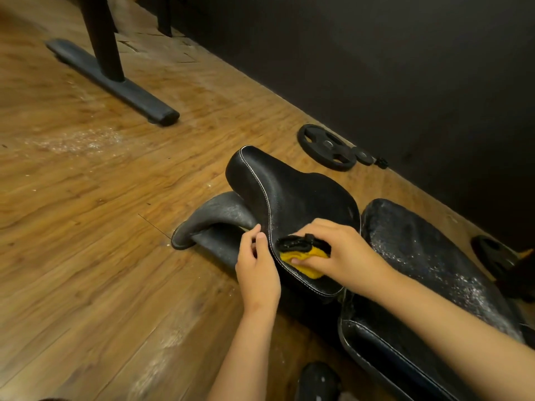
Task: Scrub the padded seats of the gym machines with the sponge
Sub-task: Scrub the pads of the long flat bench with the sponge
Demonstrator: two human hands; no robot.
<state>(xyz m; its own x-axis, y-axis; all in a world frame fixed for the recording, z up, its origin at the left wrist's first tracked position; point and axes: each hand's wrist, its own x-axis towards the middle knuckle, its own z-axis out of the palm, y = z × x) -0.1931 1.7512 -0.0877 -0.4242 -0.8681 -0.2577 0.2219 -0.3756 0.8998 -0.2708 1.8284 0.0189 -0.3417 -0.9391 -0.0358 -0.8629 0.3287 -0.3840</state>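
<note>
Two grips: left grip (257, 267) pinches the seat (289, 192) edge; right grip (341, 250) is curled round the sponge (309, 269).
Risk: hard scrubbing may pull the seat from the pinch.

Saddle seat (292, 198) in glossy black grained leatherette with white stitching, sponge (307, 266) of yellow foam with a coarse black scouring face, adjacent pad (428, 250) in black vinyl flecked white, floor (86, 227) of satin wood-grain planks, weight plate (325, 147) matt black.
</note>
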